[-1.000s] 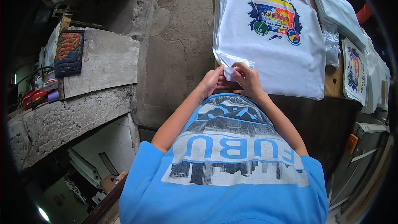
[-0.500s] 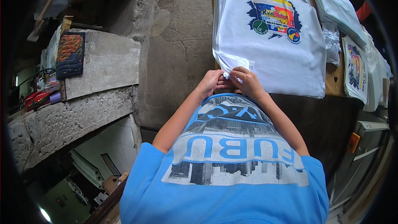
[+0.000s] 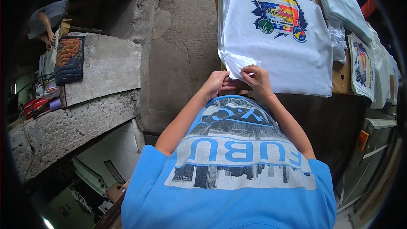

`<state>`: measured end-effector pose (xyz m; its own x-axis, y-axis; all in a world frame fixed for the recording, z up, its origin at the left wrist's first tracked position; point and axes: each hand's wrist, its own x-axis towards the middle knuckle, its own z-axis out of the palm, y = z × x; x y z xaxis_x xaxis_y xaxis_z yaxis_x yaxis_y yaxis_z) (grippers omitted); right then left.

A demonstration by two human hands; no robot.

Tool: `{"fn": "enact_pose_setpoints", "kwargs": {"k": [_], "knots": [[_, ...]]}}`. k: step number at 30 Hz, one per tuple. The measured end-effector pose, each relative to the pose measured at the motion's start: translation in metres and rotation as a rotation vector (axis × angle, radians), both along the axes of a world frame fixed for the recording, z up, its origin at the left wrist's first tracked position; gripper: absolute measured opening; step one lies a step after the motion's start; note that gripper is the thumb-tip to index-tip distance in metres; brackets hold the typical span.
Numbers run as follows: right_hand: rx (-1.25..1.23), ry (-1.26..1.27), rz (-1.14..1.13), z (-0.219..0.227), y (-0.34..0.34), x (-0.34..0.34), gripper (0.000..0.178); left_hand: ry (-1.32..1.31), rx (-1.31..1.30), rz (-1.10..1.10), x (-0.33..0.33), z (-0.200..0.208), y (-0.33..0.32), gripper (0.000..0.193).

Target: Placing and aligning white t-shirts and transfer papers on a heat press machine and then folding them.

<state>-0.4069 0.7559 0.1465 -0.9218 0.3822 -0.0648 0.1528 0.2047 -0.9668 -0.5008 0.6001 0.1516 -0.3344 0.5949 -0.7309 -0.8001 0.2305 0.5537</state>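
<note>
A stack of white T-shirts (image 3: 296, 65) lies on the wooden table in front of me, the top one bearing a colourful print on its chest. Its near left corner, with folded layers of cloth (image 3: 238, 64), hangs over the table edge toward my body. My left hand (image 3: 217, 84) is closed on the lowest tip of that corner, its fingers reaching underneath. Beside it, my right hand (image 3: 257, 79) pinches at the cloth's edge between thumb and forefinger. Exactly how many layers either hand holds is hidden by the fingers.
Clear plastic bags (image 3: 337, 42), folded white cloth (image 3: 341, 8) and more printed shirts (image 3: 362, 65) lie to the right. A grey machine with an orange switch box (image 3: 361, 140) stands lower right. At far left, another person's arm (image 3: 45, 22) shows beyond a concrete ledge (image 3: 106, 65) with a quilted pad (image 3: 70, 59).
My right hand has shifted slightly right, away from my left hand, along the cloth's edge. My left hand stays put. The other person at far left has moved, with an arm now showing.
</note>
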Motion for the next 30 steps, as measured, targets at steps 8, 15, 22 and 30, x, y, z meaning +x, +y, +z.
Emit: {"fn": "enact_pose_setpoints", "kwargs": {"k": [8, 15, 22, 30], "knots": [[0.429, 0.070, -0.067, 0.014, 0.000, 0.002, 0.024, -0.017, -0.024, -0.050, -0.006, -0.003, -0.003, 0.027], [0.514, 0.155, 0.254, 0.008, -0.021, -0.003, 0.022, -0.017, 0.004, -0.135, -0.010, -0.017, -0.008, 0.027], [0.065, -0.062, -0.069, -0.005, -0.019, -0.007, 0.014, -0.129, 0.050, -0.012, -0.015, -0.006, -0.009, 0.027], [-0.189, -0.138, -0.181, -0.015, -0.023, -0.006, 0.013, -0.100, 0.029, 0.004, -0.023, -0.007, -0.007, 0.021]]}}
